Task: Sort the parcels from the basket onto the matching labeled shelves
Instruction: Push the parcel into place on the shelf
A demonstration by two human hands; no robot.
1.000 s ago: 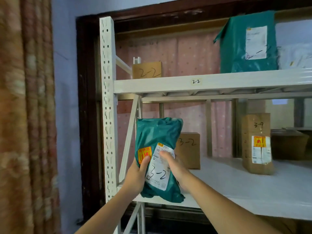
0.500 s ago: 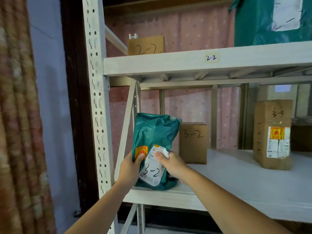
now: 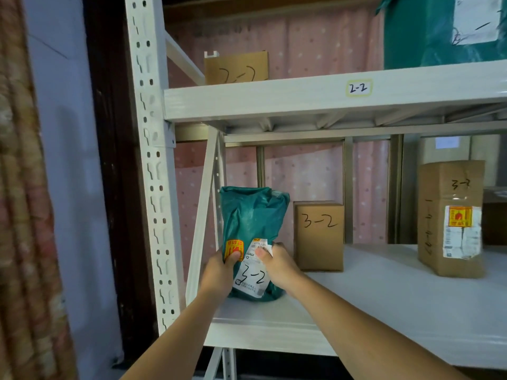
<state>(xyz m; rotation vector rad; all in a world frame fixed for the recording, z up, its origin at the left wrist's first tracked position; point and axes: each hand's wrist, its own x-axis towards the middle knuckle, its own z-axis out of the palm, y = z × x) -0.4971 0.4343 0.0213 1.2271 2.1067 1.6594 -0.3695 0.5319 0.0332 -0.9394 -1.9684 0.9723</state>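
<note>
A green parcel (image 3: 253,231) is being held upright at the shelf's (image 3: 384,303) left edge, clamped between left hand (image 3: 219,272) and right hand (image 3: 277,263) fingers.

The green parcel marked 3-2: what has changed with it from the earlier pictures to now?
The green parcel went from being held up in front of the rack down onto the lower shelf, where it now stands upright, left of the 3-2 box. The left hand and right hand have kept their grip on it throughout. The boxes on the shelves stayed in place.
</note>
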